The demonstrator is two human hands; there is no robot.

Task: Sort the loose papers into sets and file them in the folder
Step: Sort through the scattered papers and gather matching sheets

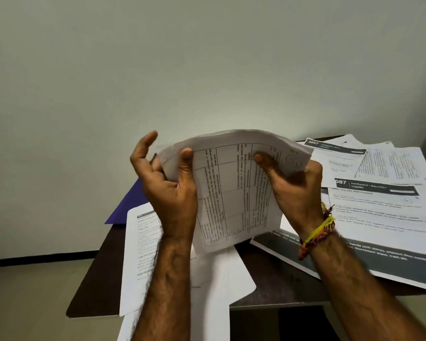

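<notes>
A dark brown desk (275, 289) fills the lower middle and right of the frame, its near edge running along the bottom. At centre left a purple folder (130, 205) lies on it, touched by a white text sheet (140, 254) that overhangs the near edge. Over the right side, loose papers (391, 168) overlap one another, with a dark-banded sheet (391, 262) nearest the lower right.
</notes>
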